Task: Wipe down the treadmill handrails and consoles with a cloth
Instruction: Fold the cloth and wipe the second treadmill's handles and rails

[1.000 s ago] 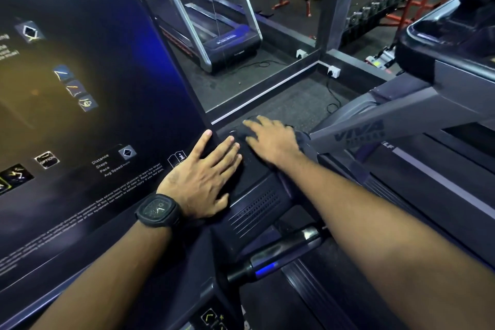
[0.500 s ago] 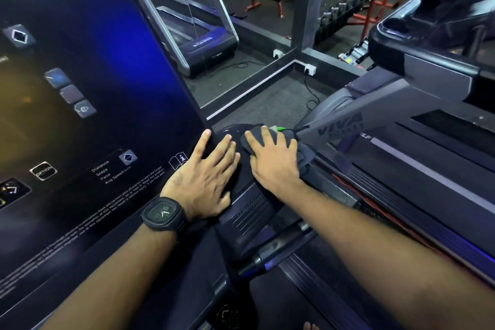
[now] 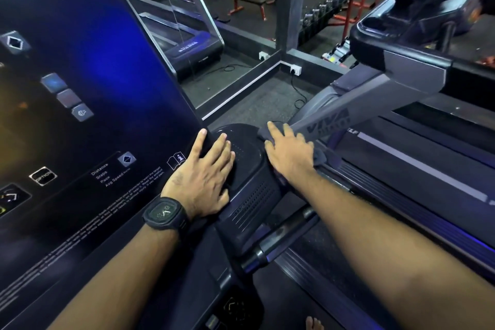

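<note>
The treadmill console (image 3: 80, 115) takes up the whole nine o'clock side, a tall dark touch panel glowing blue along its edge, with small icons and fine white print. Across at three o'clock stands a neighbouring treadmill (image 3: 417, 169), its grey upright (image 3: 356, 104) lettered VIVA and slanting up toward two o'clock, its belt deck running off to four. Up at twelve o'clock, behind a glass or mirror panel (I cannot tell which), sits another treadmill (image 3: 195, 48), and past it, toward one o'clock, a rack of dumbbells (image 3: 329, 8) on red frames. At the centre, the console's rounded black side housing (image 3: 249, 195), vented with rows of small holes, juts from the panel's lower corner, and a dark handrail (image 3: 278, 241) with a metal collar sticks out below it toward six o'clock. The left hand (image 3: 206, 177) lies flat across the seam where panel meets housing, fingers straight and spread, holding nothing. The right hand (image 3: 289, 153), just at its three o'clock, presses down with fingers extended on a dark grey cloth (image 3: 320, 157) spread over the housing's outer edge; the cloth shows beyond the fingertips at eleven o'clock and bunches beside the wrist at four, close against the foot of the neighbouring upright. A black watch (image 3: 164, 213) is strapped on the left wrist. Two white wall sockets (image 3: 294, 69) sit low by the floor at one o'clock. Bare toes (image 3: 313, 323) peep in at six o'clock.
</note>
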